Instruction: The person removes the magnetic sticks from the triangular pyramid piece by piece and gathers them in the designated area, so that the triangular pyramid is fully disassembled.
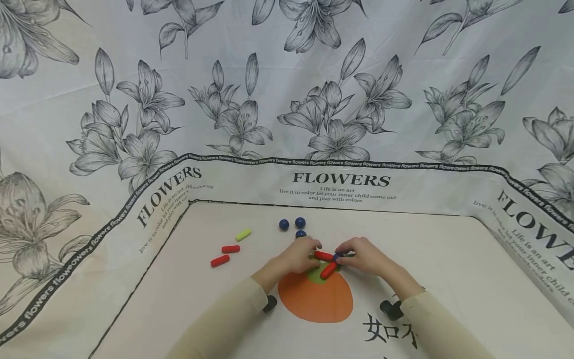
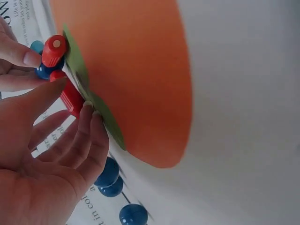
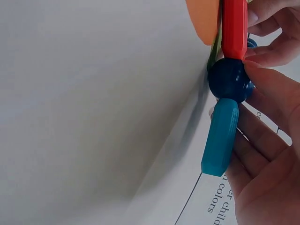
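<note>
My left hand (image 1: 301, 254) pinches a red stick (image 1: 323, 256) between thumb and fingers, over the green leaf print. That stick's end meets a dark blue ball (image 3: 229, 79), which my right hand (image 1: 365, 255) grips with thumb and fingertips. A second red stick (image 1: 329, 270) juts from the same ball toward me; in the left wrist view its end (image 2: 55, 44) shows a pale round inset. From the ball a teal stick (image 3: 220, 138) also extends, lying before the right fingers in the right wrist view. Part of the ball is hidden by the right thumb.
Just beyond the left hand lie three loose blue balls (image 1: 284, 225). To the left are a yellow-green stick (image 1: 243, 235) and two red sticks (image 1: 230, 249). The pale cloth has an orange fruit print (image 1: 316, 299); a flower-patterned curtain (image 1: 341, 109) hangs behind.
</note>
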`<state>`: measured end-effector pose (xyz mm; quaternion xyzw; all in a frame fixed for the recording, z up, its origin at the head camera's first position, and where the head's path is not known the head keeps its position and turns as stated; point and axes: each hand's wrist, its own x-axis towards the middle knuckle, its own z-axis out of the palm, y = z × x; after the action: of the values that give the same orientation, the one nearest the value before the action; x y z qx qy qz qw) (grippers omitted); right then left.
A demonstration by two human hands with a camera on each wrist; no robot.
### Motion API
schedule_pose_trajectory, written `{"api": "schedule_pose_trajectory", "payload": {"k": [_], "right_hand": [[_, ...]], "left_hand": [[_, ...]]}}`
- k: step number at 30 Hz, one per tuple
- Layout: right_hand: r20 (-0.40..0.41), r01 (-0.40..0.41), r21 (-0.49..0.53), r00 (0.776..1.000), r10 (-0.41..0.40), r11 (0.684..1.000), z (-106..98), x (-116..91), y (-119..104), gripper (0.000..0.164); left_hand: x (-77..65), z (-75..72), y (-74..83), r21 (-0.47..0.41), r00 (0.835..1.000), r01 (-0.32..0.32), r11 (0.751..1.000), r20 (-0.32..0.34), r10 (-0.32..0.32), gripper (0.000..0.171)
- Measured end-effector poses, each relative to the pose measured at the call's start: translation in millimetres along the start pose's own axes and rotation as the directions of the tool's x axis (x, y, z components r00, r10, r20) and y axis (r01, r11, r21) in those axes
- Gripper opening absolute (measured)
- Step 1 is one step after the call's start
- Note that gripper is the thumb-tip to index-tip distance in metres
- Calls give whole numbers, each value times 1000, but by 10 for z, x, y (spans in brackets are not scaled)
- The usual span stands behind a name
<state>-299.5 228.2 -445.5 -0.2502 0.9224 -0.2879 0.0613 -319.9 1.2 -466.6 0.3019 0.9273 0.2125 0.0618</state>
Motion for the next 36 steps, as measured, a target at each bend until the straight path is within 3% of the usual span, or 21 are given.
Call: {"api": "schedule_pose_trajectory", "payload": {"k": [5, 17, 23, 30, 36], "right_hand": [[-1, -8, 8, 1000, 8, 1000, -6, -13, 6, 17], [-9, 27, 15, 1000, -26, 1000, -4, -15, 44, 19], [-13, 29, 6, 999, -29, 1000, -3, -7, 50, 19], [-19, -18, 9, 1000, 19, 1000, 11, -8, 30, 19], [-25, -25, 2, 999, 25, 1000, 18, -11, 33, 19]], "left_hand": [[66, 14, 29, -29, 1000, -7, 1000, 20, 8, 35], [156, 45, 81, -66, 996, 81, 995, 29, -79, 9], [134, 25, 97, -79, 996, 87, 993, 21, -86, 9], [98, 40, 117, -134, 985, 174, 976, 5, -175, 14], [33, -4, 127, -140, 988, 150, 979, -8, -153, 16]]}}
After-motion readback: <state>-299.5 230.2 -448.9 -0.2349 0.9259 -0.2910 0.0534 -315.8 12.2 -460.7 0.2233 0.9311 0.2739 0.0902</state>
